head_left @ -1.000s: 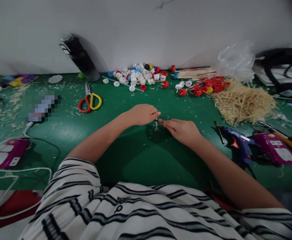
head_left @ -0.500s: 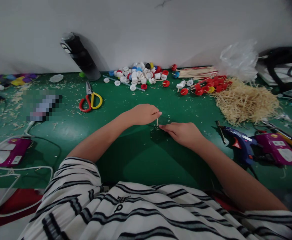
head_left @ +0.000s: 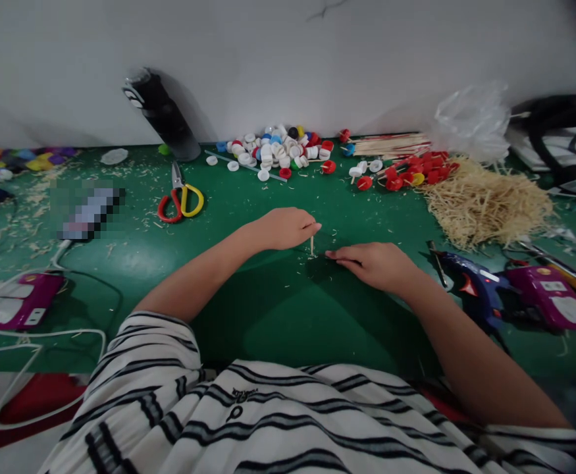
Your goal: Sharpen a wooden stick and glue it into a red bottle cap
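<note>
My left hand (head_left: 290, 228) is closed, thumb and fingers pinching a short wooden stick (head_left: 312, 247). The stick points down toward the green tabletop, its lower end among small pale shavings. To the right of the stick, my right hand (head_left: 369, 263) is closed, with thumb and forefinger pinched around a small dark blade-like piece (head_left: 322, 255). Most of that piece is hidden or too thin to make out. A narrow gap lies between the right fingertips and the stick.
Scissors (head_left: 181, 201) lie left of my hands; a black bottle (head_left: 166, 122) stands behind. Plastic bottle caps (head_left: 268, 151), wooden sticks (head_left: 391, 144) and red caps on sticks (head_left: 416, 171) line the wall. Shredded filler (head_left: 488, 201) and a glue gun (head_left: 475, 283) lie right.
My right hand has drawn back a little, down and to the right, away from the left fingertips. More of the stick now shows. The left hand stays almost in place.
</note>
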{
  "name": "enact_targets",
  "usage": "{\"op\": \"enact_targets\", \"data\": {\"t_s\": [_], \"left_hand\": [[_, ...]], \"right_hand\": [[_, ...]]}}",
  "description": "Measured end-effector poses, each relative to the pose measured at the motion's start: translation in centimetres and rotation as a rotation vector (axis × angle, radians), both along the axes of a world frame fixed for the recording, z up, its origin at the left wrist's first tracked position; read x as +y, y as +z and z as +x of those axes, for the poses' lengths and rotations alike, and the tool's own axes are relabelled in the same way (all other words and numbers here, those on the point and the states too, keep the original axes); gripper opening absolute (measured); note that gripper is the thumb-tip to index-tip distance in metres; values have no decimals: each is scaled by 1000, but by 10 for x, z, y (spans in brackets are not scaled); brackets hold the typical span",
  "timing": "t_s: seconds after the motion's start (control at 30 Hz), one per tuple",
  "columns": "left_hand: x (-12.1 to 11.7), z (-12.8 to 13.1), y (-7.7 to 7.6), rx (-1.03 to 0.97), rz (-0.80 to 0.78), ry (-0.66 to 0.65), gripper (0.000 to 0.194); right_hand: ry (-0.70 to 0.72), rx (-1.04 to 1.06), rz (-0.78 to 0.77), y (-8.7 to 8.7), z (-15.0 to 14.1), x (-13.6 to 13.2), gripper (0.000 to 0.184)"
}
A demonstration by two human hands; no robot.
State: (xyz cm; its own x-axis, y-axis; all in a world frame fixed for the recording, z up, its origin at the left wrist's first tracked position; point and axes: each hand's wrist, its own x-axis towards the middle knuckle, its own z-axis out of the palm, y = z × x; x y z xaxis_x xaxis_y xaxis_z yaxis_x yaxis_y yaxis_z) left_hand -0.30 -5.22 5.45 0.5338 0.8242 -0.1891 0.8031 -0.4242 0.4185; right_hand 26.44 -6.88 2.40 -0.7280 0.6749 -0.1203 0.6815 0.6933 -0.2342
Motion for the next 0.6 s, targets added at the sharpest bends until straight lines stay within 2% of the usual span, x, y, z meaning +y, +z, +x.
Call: {"op": "enact_targets", "data": {"t_s": [0.1,0.23,0.6], "left_hand": [[-1,1,1,0,-10,8,49],[-2,4,4,33,-6,17,48],[0,1,-3,5,-6,18,49]], "right_hand": [[19,66,116,-6,-4,1,43],[-27,12,239,-9,-18,0,47],[-32,-54,79,-2,-23,-7,42]]}}
